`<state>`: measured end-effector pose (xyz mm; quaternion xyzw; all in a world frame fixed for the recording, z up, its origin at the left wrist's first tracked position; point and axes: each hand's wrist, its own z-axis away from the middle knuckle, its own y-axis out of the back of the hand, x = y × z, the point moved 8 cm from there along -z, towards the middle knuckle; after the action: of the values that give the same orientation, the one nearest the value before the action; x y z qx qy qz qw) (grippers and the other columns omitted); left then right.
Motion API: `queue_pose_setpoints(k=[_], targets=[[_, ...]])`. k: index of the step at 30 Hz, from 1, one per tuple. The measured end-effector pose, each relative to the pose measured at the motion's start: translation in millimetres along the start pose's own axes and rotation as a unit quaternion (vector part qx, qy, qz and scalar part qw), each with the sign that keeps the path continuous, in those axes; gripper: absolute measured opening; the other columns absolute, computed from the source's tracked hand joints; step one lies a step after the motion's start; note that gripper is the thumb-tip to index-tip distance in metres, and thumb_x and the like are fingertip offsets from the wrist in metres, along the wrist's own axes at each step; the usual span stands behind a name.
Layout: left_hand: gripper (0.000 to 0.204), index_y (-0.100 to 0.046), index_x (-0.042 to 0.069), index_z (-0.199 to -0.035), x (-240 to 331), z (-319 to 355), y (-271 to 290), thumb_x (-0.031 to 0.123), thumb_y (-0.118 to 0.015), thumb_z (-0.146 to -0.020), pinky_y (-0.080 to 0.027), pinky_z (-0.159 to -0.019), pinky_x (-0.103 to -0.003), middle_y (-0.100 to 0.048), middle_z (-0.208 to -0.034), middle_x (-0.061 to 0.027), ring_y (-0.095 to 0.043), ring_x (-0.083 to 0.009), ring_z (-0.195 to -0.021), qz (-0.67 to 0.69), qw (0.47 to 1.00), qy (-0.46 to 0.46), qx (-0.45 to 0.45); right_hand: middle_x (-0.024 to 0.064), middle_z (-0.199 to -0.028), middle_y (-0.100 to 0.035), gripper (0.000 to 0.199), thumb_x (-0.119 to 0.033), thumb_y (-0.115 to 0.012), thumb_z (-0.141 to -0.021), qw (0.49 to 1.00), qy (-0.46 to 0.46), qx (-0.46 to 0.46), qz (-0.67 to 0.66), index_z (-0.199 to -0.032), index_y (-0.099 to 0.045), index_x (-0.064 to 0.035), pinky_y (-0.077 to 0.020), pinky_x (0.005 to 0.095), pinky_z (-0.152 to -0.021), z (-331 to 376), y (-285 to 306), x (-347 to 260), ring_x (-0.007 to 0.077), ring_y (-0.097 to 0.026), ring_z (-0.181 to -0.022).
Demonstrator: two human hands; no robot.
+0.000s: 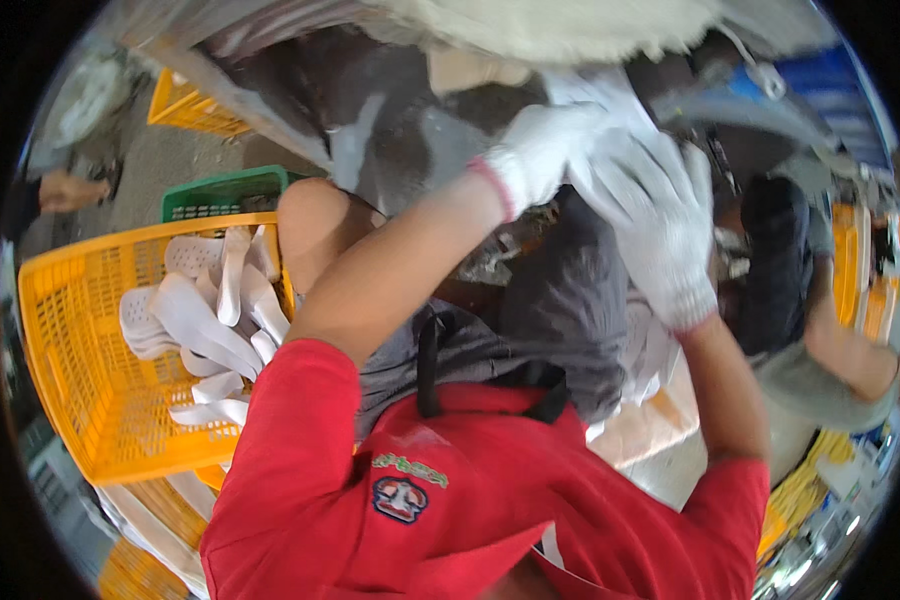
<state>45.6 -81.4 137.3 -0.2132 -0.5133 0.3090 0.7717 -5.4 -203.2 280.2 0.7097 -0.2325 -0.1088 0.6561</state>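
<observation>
Both of my hands wear white knitted gloves and are close together in front of me at a dark machine. My left hand [545,155] is closed at the edge of a white insole [610,92], its fingertips partly hidden. Over the same piece lies my right hand [655,225], back of the glove up, fingers bent around it; its thumb side is hard to make out. To my left, a yellow plastic basket [75,330] holds several white insoles [205,315], some with small holes. More white pieces [650,350] lie beside my right thigh.
A dark grey machine surface [400,150] with white dust is ahead, under a pale cloth cover [560,25]. A green crate [220,190] and another yellow crate [195,105] stand at the left. At the right sits another person [830,370], near yellow crates [850,270].
</observation>
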Motion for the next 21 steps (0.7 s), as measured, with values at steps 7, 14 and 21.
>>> queue_pose_setpoints(k=[7,14,21], targets=[[0.079,-0.065,0.009,-0.131,8,33,42,0.079,-0.045,-0.099,-0.06,-0.085,-0.054,-0.074,-0.112,-0.0185,-0.071,-0.0429,-0.094,0.336,0.936,-0.053,-0.09,0.0151,-0.125,-0.075,0.051,-0.008,-0.074,-0.085,0.966,-0.047,0.135,-0.215,-0.136,-0.07,-0.0063,-0.0593,0.0421,-0.098,-37,-1,-80,0.0339,-0.074,-0.111],[0.04,-0.063,0.006,-0.118,5,-12,79,0.041,-0.045,-0.108,-0.062,-0.071,-0.049,-0.067,-0.091,-0.0149,-0.069,-0.036,-0.081,0.247,0.968,-0.045,0.019,0.0159,-0.095,-0.075,0.043,-0.02,-0.076,-0.091,0.939,-0.102,0.224,-0.241,-0.132,-0.071,-0.0066,-0.0594,0.0429,-0.072,-42,9,-67,0.0338,-0.074,-0.08],[0.027,-0.063,0.005,-0.128,44,69,54,0.023,-0.058,-0.109,-0.055,-0.101,-0.036,-0.071,-0.126,-0.0125,-0.069,-0.0232,-0.117,-0.157,0.838,-0.474,0.22,0.016,-0.094,-0.079,0.037,-0.038,-0.082,-0.09,0.927,-0.291,0.143,-0.19,-0.112,-0.078,-0.0093,-0.0615,0.0418,-0.079,-76,-17,-50,0.0372,-0.077,-0.087]])
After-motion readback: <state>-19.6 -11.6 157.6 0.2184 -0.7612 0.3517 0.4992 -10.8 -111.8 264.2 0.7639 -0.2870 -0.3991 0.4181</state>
